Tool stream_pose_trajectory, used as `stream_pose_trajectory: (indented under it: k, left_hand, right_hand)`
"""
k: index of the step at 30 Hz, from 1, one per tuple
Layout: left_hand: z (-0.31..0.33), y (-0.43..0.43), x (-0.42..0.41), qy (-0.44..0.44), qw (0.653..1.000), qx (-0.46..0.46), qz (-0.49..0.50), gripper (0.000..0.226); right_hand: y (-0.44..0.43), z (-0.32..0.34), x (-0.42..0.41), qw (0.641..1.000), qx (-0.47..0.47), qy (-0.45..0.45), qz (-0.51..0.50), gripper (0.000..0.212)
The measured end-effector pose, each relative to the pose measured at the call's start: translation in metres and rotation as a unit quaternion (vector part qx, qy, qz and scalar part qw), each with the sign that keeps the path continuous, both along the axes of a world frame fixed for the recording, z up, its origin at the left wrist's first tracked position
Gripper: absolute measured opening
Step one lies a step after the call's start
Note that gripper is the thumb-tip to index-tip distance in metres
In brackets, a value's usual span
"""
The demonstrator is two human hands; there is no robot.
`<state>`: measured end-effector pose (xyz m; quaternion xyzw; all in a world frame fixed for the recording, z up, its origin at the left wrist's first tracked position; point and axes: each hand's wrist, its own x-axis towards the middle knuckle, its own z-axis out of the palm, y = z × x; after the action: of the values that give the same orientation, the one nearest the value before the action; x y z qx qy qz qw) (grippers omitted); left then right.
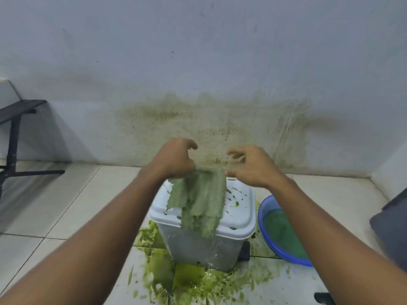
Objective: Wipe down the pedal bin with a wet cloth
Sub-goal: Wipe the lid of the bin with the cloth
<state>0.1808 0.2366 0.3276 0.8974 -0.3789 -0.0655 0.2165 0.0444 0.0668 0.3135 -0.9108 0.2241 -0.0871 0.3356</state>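
Your left hand (174, 158) grips top corner of green-stained cloth (198, 199); your right hand (253, 166) pinches other corner. Cloth hangs over white lid (237, 214) of pedal bin (198, 247). Green mush (189, 280) on floor (66, 205) round bin. Blue basin (267, 230), green water inside, just right of bin.

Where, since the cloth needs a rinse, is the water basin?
In the head view the blue basin sits on the tiled floor at the right, close beside the pedal bin and below the right hand.

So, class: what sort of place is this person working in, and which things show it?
Probably a bare indoor utility corner: tiled floor, stained wall, a pedal bin beside a blue basin of greenish water.
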Motion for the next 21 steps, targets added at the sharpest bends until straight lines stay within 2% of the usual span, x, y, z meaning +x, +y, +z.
stream_pose_trajectory:
  k: [3,5,7,9,11,16,21]
  left_hand:
    - [-0.064,-0.003,-0.032,0.036,0.999,-0.021,-0.025,0.050]
    - [-0.100,-0.003,-0.055,0.018,0.997,0.049,-0.051,0.062]
    - [-0.123,-0.005,-0.063,-0.027,0.996,0.070,-0.042,0.070]
    - [-0.131,-0.007,-0.059,-0.059,0.995,0.059,-0.048,0.073]
    - [-0.134,-0.007,-0.053,-0.074,0.993,0.066,-0.067,0.072]
    - [-0.134,-0.025,-0.044,-0.067,0.993,0.091,-0.043,0.067]
    - [-0.126,-0.050,-0.048,-0.071,0.991,0.100,-0.055,0.075]
  right_hand:
    - [-0.001,-0.050,-0.014,0.992,0.058,-0.033,-0.103,0.045]
    - [0.006,-0.082,-0.031,0.983,0.108,-0.039,-0.145,0.055]
    - [0.012,-0.109,-0.045,0.990,0.117,-0.007,-0.077,0.096]
    - [0.015,-0.126,-0.054,0.996,0.081,0.027,0.003,0.136]
    - [0.010,-0.133,-0.058,0.998,0.061,0.018,0.006,0.156]
    - [0.008,-0.130,-0.063,0.996,0.073,0.040,0.015,0.166]
    - [0.008,-0.131,-0.066,0.996,0.079,0.029,0.014,0.164]
